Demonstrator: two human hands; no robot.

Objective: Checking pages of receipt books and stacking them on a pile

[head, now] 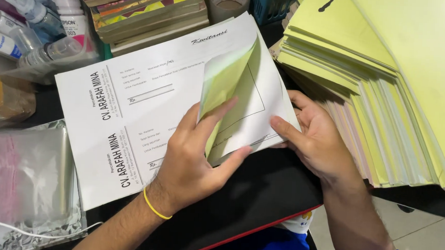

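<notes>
**Two hands at the corner of a printed form set**

My left hand (193,161), with a yellow band (155,207) at the wrist, lies on the near right part of a white printed form sheet (133,106). Its fingers and thumb are closed in a pinch on the near right corner of the top sheet, which is lifted and curled back toward the far side. The lifted corner shows a pale yellow-green underside (224,77).

My right hand (317,139) rests just to the right, at the right edge of the same stack of forms. Its fingers are loosely curled, the thumb pressing flat on the white sheet below the lifted corner; it grips nothing fully.

The forms lie on a dark surface (259,191) with a red near edge. To the far right, a fanned pile of yellow-green paper (384,97) overlaps the scene. At far left stand ink bottles (47,22); at near left lies a clear plastic bag (25,181).
</notes>
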